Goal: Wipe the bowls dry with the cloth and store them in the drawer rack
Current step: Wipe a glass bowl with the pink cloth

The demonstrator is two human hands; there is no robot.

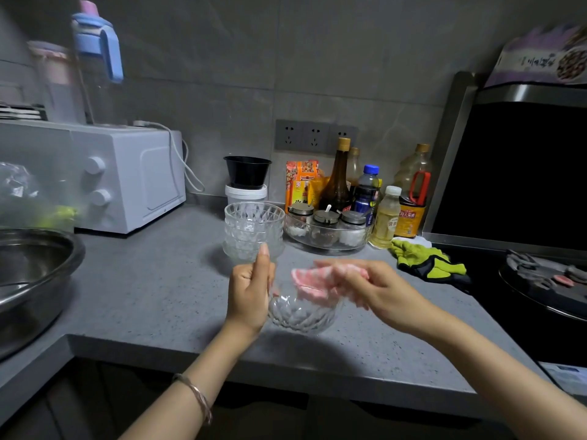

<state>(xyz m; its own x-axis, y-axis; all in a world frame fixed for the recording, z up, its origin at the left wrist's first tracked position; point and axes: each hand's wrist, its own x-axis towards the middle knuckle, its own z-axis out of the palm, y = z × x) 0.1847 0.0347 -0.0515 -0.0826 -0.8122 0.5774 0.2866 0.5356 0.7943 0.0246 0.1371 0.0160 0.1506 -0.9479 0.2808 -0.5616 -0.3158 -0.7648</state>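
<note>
A cut-glass bowl (pixel 301 314) is held just above the grey counter (pixel 152 293). My left hand (pixel 249 292) grips its left rim, thumb pointing up. My right hand (pixel 368 287) holds a pink cloth (pixel 313 282), bunched at the bowl's upper right rim and reaching into it. Behind, a stack of several matching glass bowls (pixel 254 231) stands upright on the counter. No drawer rack is in view.
A white microwave (pixel 127 176) stands back left, a steel basin (pixel 31 274) at the left edge. Bottles and a glass tray of spice jars (pixel 327 231) crowd the back. A green glove (pixel 425 262) lies beside the black stove (pixel 524 296) on the right.
</note>
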